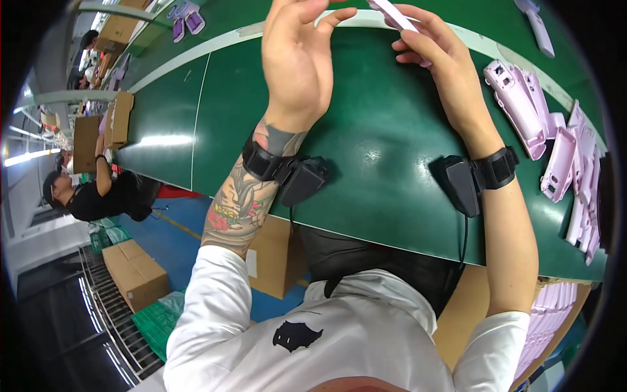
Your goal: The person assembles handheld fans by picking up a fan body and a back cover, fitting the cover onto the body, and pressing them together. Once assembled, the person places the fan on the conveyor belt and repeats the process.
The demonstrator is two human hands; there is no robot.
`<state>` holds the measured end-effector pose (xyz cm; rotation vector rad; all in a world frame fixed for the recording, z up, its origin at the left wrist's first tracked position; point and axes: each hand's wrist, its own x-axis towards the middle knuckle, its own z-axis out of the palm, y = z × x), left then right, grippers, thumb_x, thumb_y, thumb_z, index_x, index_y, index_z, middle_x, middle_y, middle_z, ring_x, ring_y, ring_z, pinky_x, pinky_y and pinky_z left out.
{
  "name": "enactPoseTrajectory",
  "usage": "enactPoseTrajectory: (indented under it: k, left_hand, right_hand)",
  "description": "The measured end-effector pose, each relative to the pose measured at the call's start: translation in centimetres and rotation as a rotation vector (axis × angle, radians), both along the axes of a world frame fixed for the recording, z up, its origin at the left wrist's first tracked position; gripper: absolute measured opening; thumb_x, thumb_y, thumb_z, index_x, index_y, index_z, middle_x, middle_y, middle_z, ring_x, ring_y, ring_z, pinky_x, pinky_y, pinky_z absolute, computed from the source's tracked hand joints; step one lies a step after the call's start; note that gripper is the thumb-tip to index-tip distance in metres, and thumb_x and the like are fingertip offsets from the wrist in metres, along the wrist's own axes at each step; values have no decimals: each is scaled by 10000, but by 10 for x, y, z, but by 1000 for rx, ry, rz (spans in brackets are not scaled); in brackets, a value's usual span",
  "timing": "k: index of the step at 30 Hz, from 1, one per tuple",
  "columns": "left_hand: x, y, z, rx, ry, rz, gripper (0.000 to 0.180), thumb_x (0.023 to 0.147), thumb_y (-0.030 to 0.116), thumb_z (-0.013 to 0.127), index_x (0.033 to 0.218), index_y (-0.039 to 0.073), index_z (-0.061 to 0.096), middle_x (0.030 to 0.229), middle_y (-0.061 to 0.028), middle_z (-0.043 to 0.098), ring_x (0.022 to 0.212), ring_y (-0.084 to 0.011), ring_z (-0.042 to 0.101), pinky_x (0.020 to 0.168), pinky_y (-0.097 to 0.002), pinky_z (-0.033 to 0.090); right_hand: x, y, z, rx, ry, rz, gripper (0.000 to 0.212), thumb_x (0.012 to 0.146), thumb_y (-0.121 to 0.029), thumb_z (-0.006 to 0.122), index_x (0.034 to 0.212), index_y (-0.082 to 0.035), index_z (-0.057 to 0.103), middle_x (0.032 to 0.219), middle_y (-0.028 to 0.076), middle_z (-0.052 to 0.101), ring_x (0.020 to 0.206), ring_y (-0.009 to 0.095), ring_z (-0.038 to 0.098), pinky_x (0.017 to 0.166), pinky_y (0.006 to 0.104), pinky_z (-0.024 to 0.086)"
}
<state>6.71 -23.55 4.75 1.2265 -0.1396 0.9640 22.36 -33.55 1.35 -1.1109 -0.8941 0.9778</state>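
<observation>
Right grip point(450, 62) holds a lilac piece point(394, 16), top cropped.

Gotta be a factory floor I'm on, long green workbench point(366, 196), lilac plastic shells point(516, 111) heaped on its right end, roller conveyor point(104, 284) with cardboard box point(134, 271) to its left, co-worker point(98, 196) by its left end

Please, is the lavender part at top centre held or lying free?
Held: the right hand has its fingers around the lavender part.
</observation>
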Motion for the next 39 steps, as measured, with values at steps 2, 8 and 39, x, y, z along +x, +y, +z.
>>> enactPoseTrajectory:
  k: [2,8,39]
  left_hand:
    - [0,-2,0,-89,-83,-102,542,909,202,515,1393,-39,481,1283,-120,539,1153,-202,517,1023,-335,399]
    - [0,-3,-2,-161,-136,-165,538,901,180,500,1386,-52,479,1282,-120,539,1155,-202,516,1024,-335,399]
    - [-152,335,-4,-400,908,464,267,882,170,702,1090,23,622,807,-69,639,688,-194,607,664,-303,515]
  right_hand:
    - [0,-1,1,-13,36,10,412,982,-166,582,1360,-14,524,1161,40,629,939,89,586,830,231,493]
    - [-2,0,0,5,34,14,411,967,-138,588,1350,-2,527,1148,51,619,950,101,581,836,246,493]
    - [-10,12,0,17,-418,-260,389,935,-179,609,1303,-54,598,1158,133,691,1062,215,648,938,323,478]
